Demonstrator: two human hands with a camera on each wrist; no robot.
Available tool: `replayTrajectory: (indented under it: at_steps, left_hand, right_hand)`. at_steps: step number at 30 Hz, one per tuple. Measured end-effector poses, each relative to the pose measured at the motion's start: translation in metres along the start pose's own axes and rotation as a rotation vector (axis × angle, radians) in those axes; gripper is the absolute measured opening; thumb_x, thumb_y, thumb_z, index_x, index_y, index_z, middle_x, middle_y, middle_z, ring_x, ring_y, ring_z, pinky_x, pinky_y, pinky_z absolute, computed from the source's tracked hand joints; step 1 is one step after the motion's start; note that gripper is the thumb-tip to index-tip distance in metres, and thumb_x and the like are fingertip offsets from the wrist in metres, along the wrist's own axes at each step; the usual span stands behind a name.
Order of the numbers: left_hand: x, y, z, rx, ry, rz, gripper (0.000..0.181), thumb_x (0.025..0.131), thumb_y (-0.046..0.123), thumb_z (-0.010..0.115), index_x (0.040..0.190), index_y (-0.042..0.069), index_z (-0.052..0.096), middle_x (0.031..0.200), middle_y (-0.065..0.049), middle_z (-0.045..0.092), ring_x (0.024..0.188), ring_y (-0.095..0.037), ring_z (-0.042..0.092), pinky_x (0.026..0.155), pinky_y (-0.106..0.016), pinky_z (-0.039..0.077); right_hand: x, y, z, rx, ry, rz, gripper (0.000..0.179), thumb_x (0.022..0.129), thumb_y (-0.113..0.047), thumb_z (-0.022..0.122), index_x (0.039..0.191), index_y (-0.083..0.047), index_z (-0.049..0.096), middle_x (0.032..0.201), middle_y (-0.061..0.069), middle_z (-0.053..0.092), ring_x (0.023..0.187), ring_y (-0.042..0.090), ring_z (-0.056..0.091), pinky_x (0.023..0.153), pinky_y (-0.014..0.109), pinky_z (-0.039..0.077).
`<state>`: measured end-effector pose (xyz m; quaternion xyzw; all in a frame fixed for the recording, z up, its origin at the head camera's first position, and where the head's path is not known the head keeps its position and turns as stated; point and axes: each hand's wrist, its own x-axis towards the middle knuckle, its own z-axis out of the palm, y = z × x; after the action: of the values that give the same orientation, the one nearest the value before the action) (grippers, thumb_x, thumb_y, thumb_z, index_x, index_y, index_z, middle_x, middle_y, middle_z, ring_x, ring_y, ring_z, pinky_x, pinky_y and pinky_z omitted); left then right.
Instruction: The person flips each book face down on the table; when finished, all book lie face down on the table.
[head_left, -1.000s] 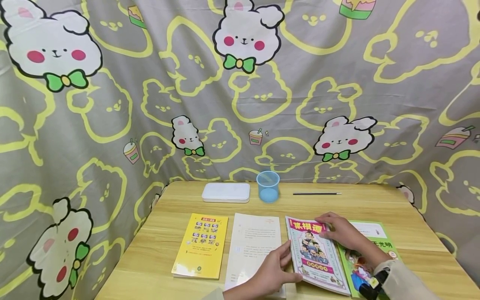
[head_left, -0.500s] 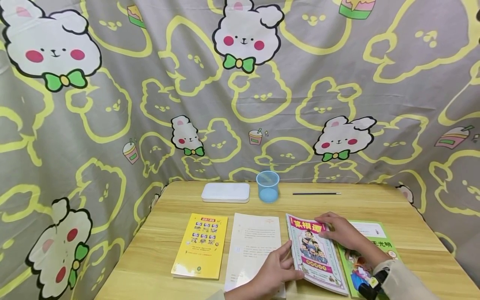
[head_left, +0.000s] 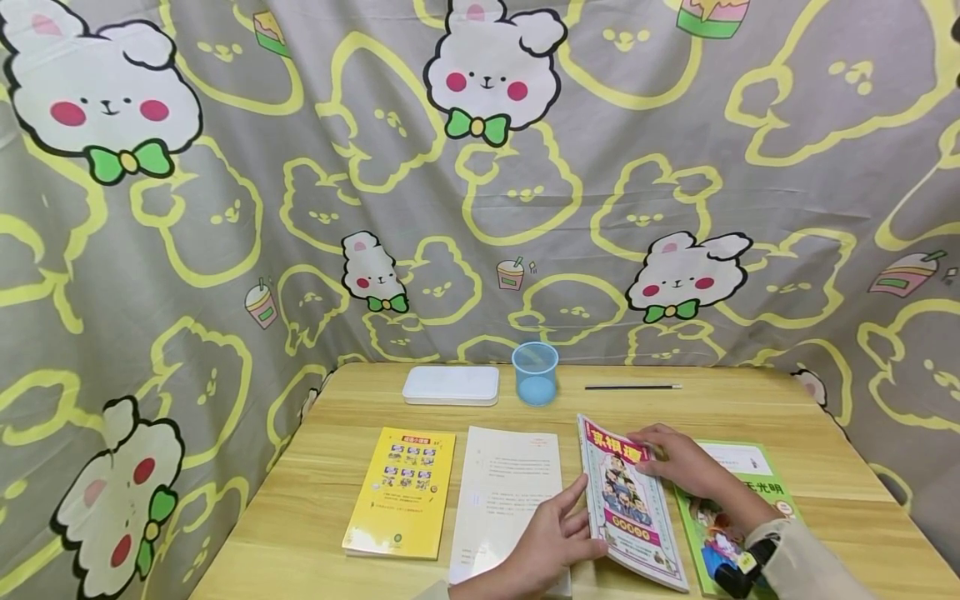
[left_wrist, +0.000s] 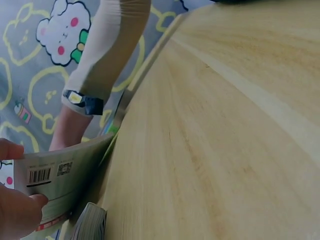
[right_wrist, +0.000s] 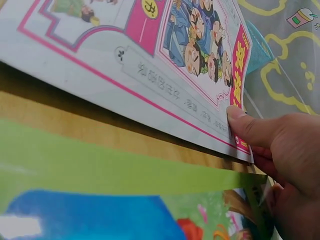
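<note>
A book with a pink-bordered cover and a group of cartoon figures (head_left: 628, 500) is lifted and tilted, its left edge raised. My right hand (head_left: 678, 462) pinches its upper right corner; in the right wrist view the thumb (right_wrist: 250, 125) lies on the front cover and the fingers go beneath. My left hand (head_left: 547, 537) grips the book's left edge. The left wrist view shows the barcoded back cover (left_wrist: 65, 175) beside that hand's thumb. Under my right forearm lies a green book (head_left: 708, 533), partly hidden. A white, text-printed book (head_left: 506, 483) lies left, partly behind my left hand.
A yellow book (head_left: 401, 492) lies at the left of the wooden table (head_left: 255, 533). Along the back stand a white case (head_left: 452, 385) and a blue mesh cup (head_left: 536, 375), with a dark pencil (head_left: 630, 387) to their right. A patterned curtain (head_left: 480, 208) hangs behind.
The cartoon-covered book has tilted more, its left edge rising and its top left corner shifting slightly up and right. Both hands keep their places on it.
</note>
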<state>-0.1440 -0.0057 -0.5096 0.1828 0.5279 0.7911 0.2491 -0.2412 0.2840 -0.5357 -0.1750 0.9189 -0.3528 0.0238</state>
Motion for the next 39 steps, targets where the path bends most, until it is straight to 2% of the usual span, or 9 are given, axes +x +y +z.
replayTrajectory:
  at_steps: [7,14,18,21,26,34,39]
  left_hand:
    - [-0.001,0.004,0.002,0.047,-0.021,0.021,0.089,0.088,-0.018,0.065,0.162,-0.005,0.017,0.161,-0.030,0.033,0.146,-0.041,0.040,0.106,-0.031,0.048]
    - [-0.002,0.010,0.004,0.066,-0.068,0.044,0.088,0.090,-0.012,0.067,0.163,-0.001,0.018,0.167,-0.024,0.025,0.150,-0.034,0.035,0.113,-0.026,0.040]
    - [-0.002,0.011,0.005,0.109,-0.083,0.083,0.087,0.091,-0.009,0.068,0.162,-0.002,0.019,0.170,-0.018,0.019,0.153,-0.030,0.030,0.117,-0.024,0.034]
    - [-0.003,0.012,0.005,0.142,-0.086,0.098,0.086,0.091,-0.006,0.069,0.162,-0.002,0.020,0.171,-0.016,0.018,0.154,-0.029,0.028,0.118,-0.023,0.031]
    - [-0.005,0.014,0.006,0.178,-0.093,0.114,0.083,0.093,-0.002,0.069,0.162,-0.002,0.021,0.172,-0.013,0.017,0.154,-0.029,0.027,0.121,-0.029,0.029]
    - [-0.005,0.021,0.009,0.251,-0.102,0.147,0.082,0.094,0.002,0.069,0.161,-0.003,0.023,0.172,-0.011,0.015,0.155,-0.023,0.025,0.122,-0.031,0.028]
    - [-0.005,0.025,0.010,0.266,-0.102,0.144,0.081,0.095,0.005,0.069,0.162,-0.001,0.023,0.172,-0.007,0.015,0.155,-0.019,0.025,0.123,-0.036,0.027]
  right_hand:
    - [0.003,-0.005,-0.003,0.040,0.000,0.010,0.054,0.095,-0.029,0.075,0.143,-0.007,0.061,0.135,0.018,0.062,0.127,0.045,0.056,0.102,0.064,0.045]
    - [0.005,-0.016,-0.006,0.062,-0.005,-0.020,0.057,0.095,-0.030,0.074,0.144,-0.005,0.059,0.139,0.020,0.063,0.132,0.048,0.053,0.106,0.068,0.041]
    - [0.010,-0.023,-0.007,0.109,-0.018,-0.017,0.060,0.096,-0.032,0.073,0.147,-0.006,0.056,0.140,0.018,0.063,0.132,0.047,0.054,0.106,0.066,0.044]
    - [0.014,-0.028,-0.008,0.148,-0.035,-0.032,0.060,0.097,-0.031,0.071,0.149,-0.007,0.054,0.139,0.018,0.063,0.129,0.045,0.057,0.103,0.061,0.050]
    - [0.020,-0.038,-0.011,0.172,-0.049,-0.060,0.061,0.098,-0.032,0.070,0.151,-0.008,0.052,0.142,0.020,0.061,0.126,0.043,0.060,0.096,0.051,0.057]
    - [0.025,-0.058,-0.018,0.198,-0.056,-0.052,0.066,0.100,-0.037,0.068,0.157,-0.013,0.044,0.145,0.022,0.057,0.128,0.046,0.058,0.100,0.056,0.054]
    - [0.026,-0.064,-0.018,0.241,-0.047,-0.093,0.067,0.102,-0.034,0.066,0.159,-0.011,0.039,0.146,0.028,0.054,0.127,0.051,0.057,0.099,0.057,0.054]
